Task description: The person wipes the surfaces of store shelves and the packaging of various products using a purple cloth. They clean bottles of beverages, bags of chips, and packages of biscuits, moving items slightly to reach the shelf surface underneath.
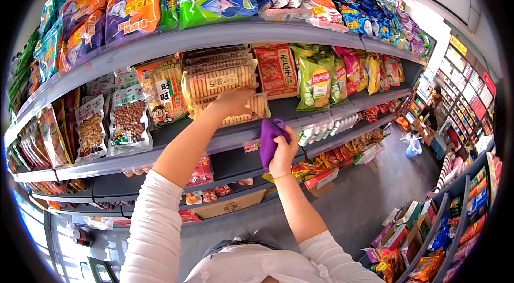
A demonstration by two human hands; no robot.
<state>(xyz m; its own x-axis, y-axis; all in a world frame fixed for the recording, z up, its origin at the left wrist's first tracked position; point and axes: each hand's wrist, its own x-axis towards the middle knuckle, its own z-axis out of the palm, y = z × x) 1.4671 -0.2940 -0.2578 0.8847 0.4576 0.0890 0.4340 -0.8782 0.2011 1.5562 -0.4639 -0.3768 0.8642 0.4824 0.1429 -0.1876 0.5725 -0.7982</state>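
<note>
My left hand (234, 102) lies on clear packs of stick biscuits (219, 80) on the middle shelf, its fingers spread over the front of a lower pack (257, 107). Whether it grips that pack I cannot tell. In my right hand (283, 152) is a bunched purple cloth (272, 142), held in front of the shelf's edge. Left of the biscuits stands a bag of rice crackers (162, 90). To their right are a red packet of seeds (276, 71) and green Lay's chip bags (315, 82).
The upper shelf (225, 34) holds large snack bags. Bags of peanuts (130, 120) stand left on the middle shelf. Lower shelves hold small packets. Open cartons (405, 223) and another rack are at lower right. A blue bucket (413, 148) and a person (435, 92) are farther back.
</note>
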